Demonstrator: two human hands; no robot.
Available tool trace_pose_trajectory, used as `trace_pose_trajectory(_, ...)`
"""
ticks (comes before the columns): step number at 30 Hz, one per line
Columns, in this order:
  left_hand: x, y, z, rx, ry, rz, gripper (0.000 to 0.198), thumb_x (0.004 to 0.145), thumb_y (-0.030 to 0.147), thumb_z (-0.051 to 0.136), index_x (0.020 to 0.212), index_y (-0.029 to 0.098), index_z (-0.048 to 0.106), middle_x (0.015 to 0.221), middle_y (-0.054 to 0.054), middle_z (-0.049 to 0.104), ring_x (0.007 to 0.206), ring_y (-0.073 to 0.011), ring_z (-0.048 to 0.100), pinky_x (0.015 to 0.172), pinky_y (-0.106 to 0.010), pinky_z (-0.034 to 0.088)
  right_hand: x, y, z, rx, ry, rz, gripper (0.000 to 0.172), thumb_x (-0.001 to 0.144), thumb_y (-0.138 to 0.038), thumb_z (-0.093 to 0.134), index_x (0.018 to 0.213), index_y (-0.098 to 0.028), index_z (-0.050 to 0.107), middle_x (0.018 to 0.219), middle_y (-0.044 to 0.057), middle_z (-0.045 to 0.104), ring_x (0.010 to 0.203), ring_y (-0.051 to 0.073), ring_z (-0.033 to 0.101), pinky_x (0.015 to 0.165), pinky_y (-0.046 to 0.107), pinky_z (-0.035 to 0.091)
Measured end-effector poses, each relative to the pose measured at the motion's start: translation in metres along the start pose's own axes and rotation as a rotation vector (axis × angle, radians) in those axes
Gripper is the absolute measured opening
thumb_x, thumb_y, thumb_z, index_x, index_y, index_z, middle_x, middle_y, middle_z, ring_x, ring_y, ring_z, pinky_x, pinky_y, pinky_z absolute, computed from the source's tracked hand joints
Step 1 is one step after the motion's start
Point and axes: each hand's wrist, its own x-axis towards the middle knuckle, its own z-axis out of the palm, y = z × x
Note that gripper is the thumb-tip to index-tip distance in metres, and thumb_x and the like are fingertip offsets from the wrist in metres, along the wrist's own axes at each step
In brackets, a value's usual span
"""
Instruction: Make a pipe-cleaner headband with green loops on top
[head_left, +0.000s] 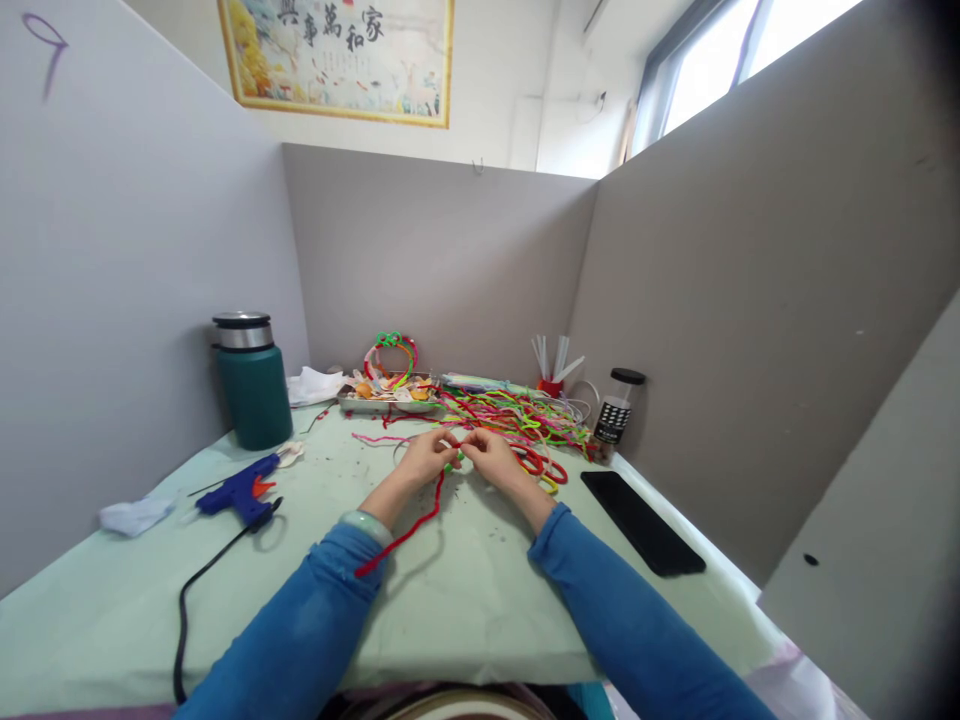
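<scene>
My left hand point(429, 455) and my right hand point(487, 455) meet over the middle of the table, fingertips pinched close together. Between them is a red fuzzy stem point(420, 522), whose long end hangs from my left fingers down across my left wrist. A small green piece point(454, 461) shows just under the fingertips. Behind the hands lies a tangled pile of coloured fuzzy stems point(517, 412). Red loops point(544, 463) rest just right of my right hand.
A blue glue gun point(241, 490) with a black cord and a green bottle point(255, 395) stand left. Behind are a metal tray point(386, 404) and a decorated ring point(367, 362). To the right are a black phone point(641, 522) and a jar point(615, 415). Grey partitions enclose the table.
</scene>
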Motion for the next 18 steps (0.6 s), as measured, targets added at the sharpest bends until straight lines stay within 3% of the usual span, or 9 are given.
trace_pose_trajectory(9, 0.0029, -0.0026, -0.0029, -0.153, -0.046, -0.037, 0.025, 0.071, 0.038, 0.058, 0.071, 0.013, 0.056, 0.058, -0.002, 0.057, 0.042, -0.006, 0.039, 0.043, -0.02, 0.028, -0.0018, -0.0065, -0.0057, 0.001, 0.055, -0.065, 0.01, 0.07, -0.023, 0.051, 0.07, -0.017, 0.058, 0.065, -0.001, 0.058, 0.059, 0.011, 0.049, 0.054, 0.022, 0.036)
trace_pose_trajectory(14, -0.0027, 0.0033, -0.0057, -0.293, -0.149, -0.099, 0.03, 0.071, 0.041, 0.058, 0.059, 0.015, 0.049, 0.049, 0.003, 0.046, 0.041, -0.0052, 0.035, 0.042, -0.021, 0.025, -0.0032, -0.0087, -0.0068, 0.195, -0.012, 0.083, 0.01, 0.068, -0.026, 0.051, 0.064, -0.017, 0.053, 0.048, -0.005, 0.046, 0.044, 0.008, 0.039, 0.045, 0.021, 0.028)
trace_pose_trajectory(18, -0.0036, 0.0045, -0.0062, -0.4, -0.227, -0.144, 0.031, 0.07, 0.043, 0.061, 0.061, 0.014, 0.051, 0.05, 0.002, 0.047, 0.04, -0.0046, 0.033, 0.041, -0.021, 0.022, -0.0033, -0.0105, -0.0072, 0.303, -0.015, 0.135, 0.011, 0.065, -0.025, 0.052, 0.058, -0.017, 0.05, 0.045, -0.006, 0.043, 0.042, 0.007, 0.037, 0.043, 0.021, 0.027)
